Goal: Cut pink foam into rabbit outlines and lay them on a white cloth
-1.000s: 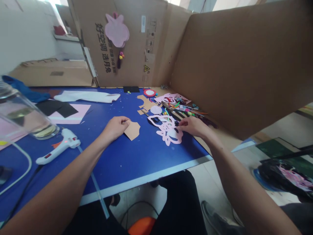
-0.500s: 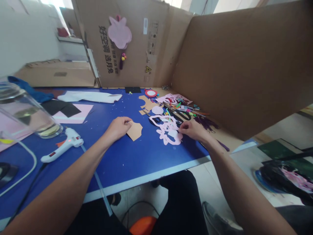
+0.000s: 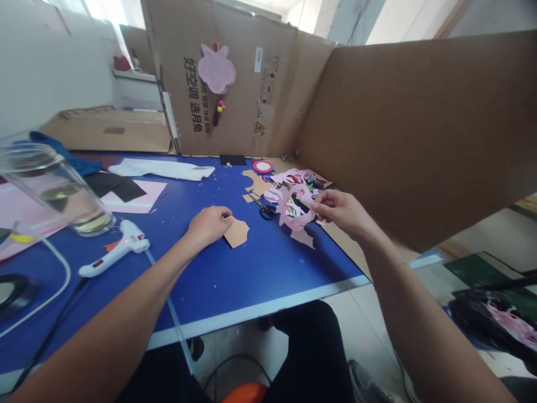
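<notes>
the pink cutout (image 3: 296, 208) is held up off the blue table (image 3: 251, 296), pinched between thumb and fingers of the right hand (image 3: 342, 212). the left hand (image 3: 207, 226) is kept half-curled, with its fingertips (image 3: 229, 218) resting on the edge of a tan card shape (image 3: 237, 234); no firm grip can be made out. scissors (image 3: 265, 210) are seen lying at the right hand's 9 o'clock, just beside the cutout. a white hot glue gun (image 3: 115, 252) is placed at the left hand's 8 o'clock.

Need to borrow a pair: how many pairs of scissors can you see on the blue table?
1. The black-handled scissors lie on the blue table, just left of the pink paper cutout in the right hand. More could be hidden in the pile of craft scraps.
</notes>
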{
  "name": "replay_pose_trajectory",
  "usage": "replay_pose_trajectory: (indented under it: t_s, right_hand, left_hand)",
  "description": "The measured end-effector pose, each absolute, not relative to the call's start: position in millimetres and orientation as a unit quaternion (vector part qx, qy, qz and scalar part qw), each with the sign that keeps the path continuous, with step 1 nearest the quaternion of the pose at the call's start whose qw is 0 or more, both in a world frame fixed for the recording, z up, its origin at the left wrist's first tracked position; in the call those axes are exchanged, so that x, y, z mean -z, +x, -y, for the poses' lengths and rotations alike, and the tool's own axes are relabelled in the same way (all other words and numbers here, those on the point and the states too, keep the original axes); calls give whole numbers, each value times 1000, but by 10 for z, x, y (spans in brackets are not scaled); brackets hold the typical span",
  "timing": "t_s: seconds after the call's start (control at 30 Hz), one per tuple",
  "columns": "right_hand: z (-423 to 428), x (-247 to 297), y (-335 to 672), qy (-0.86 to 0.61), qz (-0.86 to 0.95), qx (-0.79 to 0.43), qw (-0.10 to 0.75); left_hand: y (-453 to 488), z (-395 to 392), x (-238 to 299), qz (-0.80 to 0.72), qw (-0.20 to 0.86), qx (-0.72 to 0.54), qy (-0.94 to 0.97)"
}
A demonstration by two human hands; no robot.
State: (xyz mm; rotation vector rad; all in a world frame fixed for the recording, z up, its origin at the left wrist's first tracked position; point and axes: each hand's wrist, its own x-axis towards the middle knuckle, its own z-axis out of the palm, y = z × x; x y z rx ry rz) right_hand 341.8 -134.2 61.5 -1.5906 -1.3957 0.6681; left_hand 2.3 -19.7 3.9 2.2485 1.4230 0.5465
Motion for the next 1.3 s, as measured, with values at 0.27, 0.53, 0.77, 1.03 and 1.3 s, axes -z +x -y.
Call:
replay_pose_trajectory:
  t_s: [0.27,0.53,0.77,1.03,1.3]
  right_hand:
    - [1012,-832,3082,-556,586,-350,475]
    - [485,-835,2555,-455,559,-394,571]
    - [317,-450,2116,-414,498,-468,601]
    - [352,-7,2046,-472,492,-519,516]
    - [327,-1,2138,-490,495,-454,556]
  left_hand:
    - [22,236,-43,-521,190,-215,804]
    - [64,228,-78,-489,522,-423,557]
    - [40,236,-192,-302,781,-472,277]
    - [-21,68,-38,-297,720,-541,317]
    - [-5,128,-107,-318,701,-520,371]
